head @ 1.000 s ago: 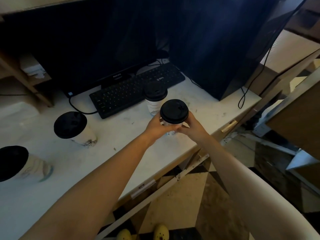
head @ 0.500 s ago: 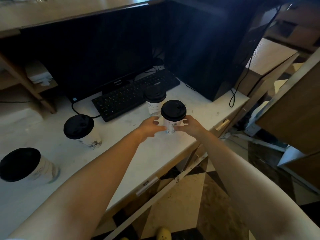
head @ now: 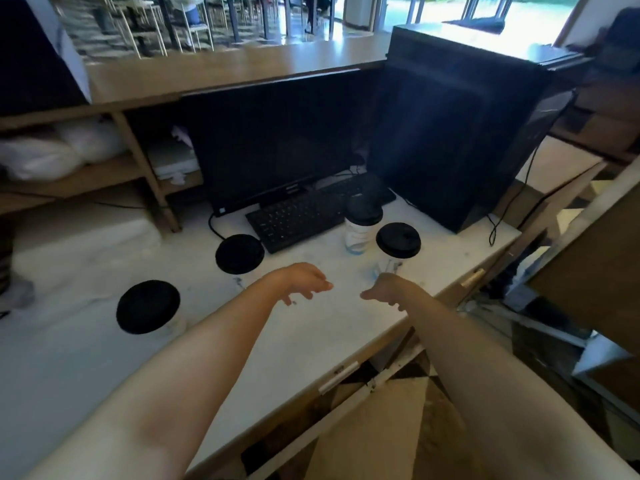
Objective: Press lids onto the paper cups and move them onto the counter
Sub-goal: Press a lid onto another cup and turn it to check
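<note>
cup [head: 398, 241] is out of your grip: half a second ago both hands were round it, and now they have let go and drawn back toward you. your left hand [head: 298, 280] and right hand [head: 383, 289] hang over the near part of the white desk [head: 311, 341], fingers loosely curled, holding nothing.

the cup stands just beyond your right hand, lid on, near the desk's right edge and close beside a second cup [head: 362, 223]. a third cup [head: 239, 253] and a fourth cup [head: 148, 306] sit to the left, well apart. all four look capped, so the pressing seems done. what is left, by my reading, is lifting them up.

your view has tilted up too. past the cups lie the keyboard [head: 298, 216], the monitor [head: 277, 143] and the tower [head: 450, 133], with a shelf [head: 86, 174] of white bundles at left. above them the wooden counter [head: 225, 74] now shows. beyond it are blurred chairs and bright windows.
</note>
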A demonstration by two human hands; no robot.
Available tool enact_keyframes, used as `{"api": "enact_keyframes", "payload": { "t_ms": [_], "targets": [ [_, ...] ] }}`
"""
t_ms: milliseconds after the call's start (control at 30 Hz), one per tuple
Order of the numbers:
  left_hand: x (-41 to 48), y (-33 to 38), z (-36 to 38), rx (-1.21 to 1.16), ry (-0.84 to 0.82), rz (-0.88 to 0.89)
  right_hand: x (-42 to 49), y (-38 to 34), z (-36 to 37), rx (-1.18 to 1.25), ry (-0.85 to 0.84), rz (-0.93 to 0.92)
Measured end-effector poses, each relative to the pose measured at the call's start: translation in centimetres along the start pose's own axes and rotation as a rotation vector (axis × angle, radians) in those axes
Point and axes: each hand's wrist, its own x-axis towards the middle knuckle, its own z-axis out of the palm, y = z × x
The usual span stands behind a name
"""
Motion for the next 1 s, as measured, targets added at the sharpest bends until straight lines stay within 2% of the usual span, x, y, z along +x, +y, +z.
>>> {"api": "enact_keyframes", "payload": {
  "t_ms": [200,300,400,467,567,633,800,933,1000],
  "targets": [
    [-2.3,-5.9,-1.4,-0.081,-0.025,-0.148,0.5,-5.6,3.1,-0.142,-0.01,-0.146],
    [-2.3,-8.7,-1.9,-0.193,0.091,-0.244,1.1,-8.2,4.7,-0.138,0.08,-0.225],
    [-2.6,-10.5,-2.6,-0.32,0.302,-0.328,0.4,-11.2,5.3,0.091,0.112,-0.254],
    [-1.8,-11.9,-3.4,-0.379,0.486,-0.284,0.5,-13.1,5.7,0.222,0.157,-0.3],
    [-0.3,-13.2,-4.6,-0.694,0.688,-0.15,0.9,-15.7,6.1,0.35,0.229,-0.365],
    [-0.6,-12.5,-4.9,-0.802,0.79,-0.087,1.5,-17.2,6.1,0.445,0.254,-0.373],
    [-0.2,-10.1,-6.6,-0.839,0.897,0.067,3.6,-20.0,5.1,0.618,0.271,-0.399],
    [1.9,-10.2,-7.4,-0.757,0.876,0.11,6.0,-21.1,5.5,0.55,0.218,-0.448],
    [2.7,-10.3,-7.0,-0.714,0.884,0.14,6.7,-21.1,6.2,0.595,0.223,-0.496]
  ]
}}
